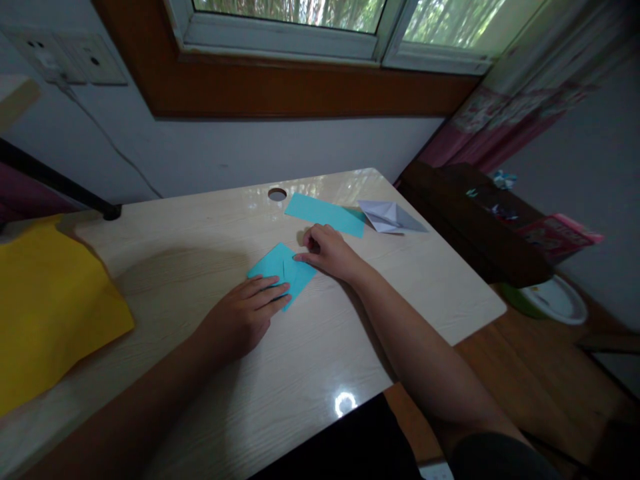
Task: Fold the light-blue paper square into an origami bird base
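Two hands press a folded turquoise paper (283,272) flat at mid-table, its long axis running near-right to far-left (corner pointing far). The left hand (243,313) lies with fingers extended on its near edge; the right hand (327,252) pins its right edge, fingers curled. Bare tabletop (350,333) lies near.

2 turquoise papers (283,270), 1 yellow sheet (45,300), 1 white folded paper (390,217), 2 hands (245,313)
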A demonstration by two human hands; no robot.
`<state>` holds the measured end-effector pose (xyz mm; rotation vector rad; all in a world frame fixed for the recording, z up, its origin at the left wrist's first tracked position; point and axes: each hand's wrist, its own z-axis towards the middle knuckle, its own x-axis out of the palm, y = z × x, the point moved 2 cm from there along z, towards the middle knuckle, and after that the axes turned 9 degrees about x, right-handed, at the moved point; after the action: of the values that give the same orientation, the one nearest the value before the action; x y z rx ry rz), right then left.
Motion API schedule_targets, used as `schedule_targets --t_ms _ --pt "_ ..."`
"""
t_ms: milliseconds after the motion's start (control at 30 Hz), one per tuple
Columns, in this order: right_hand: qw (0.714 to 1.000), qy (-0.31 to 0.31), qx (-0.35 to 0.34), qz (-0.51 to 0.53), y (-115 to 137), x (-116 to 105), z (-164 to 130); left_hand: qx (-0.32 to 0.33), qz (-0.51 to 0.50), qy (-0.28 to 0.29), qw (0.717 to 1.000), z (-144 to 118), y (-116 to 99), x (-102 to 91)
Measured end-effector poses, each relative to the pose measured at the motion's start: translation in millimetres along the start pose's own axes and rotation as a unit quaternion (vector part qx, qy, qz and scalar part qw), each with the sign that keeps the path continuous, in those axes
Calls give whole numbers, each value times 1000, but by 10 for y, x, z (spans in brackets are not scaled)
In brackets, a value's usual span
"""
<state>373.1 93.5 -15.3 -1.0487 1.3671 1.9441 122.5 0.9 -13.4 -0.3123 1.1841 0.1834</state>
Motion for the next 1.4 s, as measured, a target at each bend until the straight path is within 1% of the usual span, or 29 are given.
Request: schedule_targets --t_ms 67,167,267,367,533,667,833,900,1000,1033,1100,1167,1200,1267,1300,1333,1400 --pt "1000 -4 -13 9 18 -10 -8 -1 1 4 1000 1 -7 -8" --pt "998 -5 -52 31 89 -15 -35 -9 3 6 1000 11 -22 -7" --pt "996 28 -87 18 178 19 -62 -22 3 -8 1000 19 -36 5" --pt "995 46 -84 -12 220 60 -65 -22 5 -15 1000 18 -43 10" --pt "996 51 -72 -14 205 79 -44 10 2 -25 1000 15 -52 -31" --pt "997 43 -68 -16 194 91 -38 30 -7 -45 999 16 -77 -73" --pt "997 35 -59 -35 226 117 -40 36 -23 -49 998 -4 -84 -70" --pt "996 36 -67 -40 261 118 -48 35 -27 -47 998 -12 -78 -61" --pt "993 56 -103 -15 320 113 -67 28 -29 -46 998 -25 -58 -58" --pt "991 64 -115 -2 335 110 -73 20 -28 -54 998 -32 -41 -65" --pt "988 77 -132 17 350 107 -84 -16 -24 -91 995 -54 19 -95" --pt "987 79 -135 22 346 105 -88 -83 -9 -141 986 -90 114 -133" --pt "987 80 -136 21 339 106 -89 -120 4 -148 982 -110 167 -144" --pt "987 81 -140 21 323 112 -88 -201 21 -129 971 -150 269 -140" --pt "986 81 -143 21 314 117 -87 -227 18 -119 966 -167 306 -131" --pt "986 81 -145 22 305 122 -84 -246 15 -114 962 -180 333 -121" --pt "986 75 -145 23 286 132 -78 -260 0 -110 959 -192 356 -99"
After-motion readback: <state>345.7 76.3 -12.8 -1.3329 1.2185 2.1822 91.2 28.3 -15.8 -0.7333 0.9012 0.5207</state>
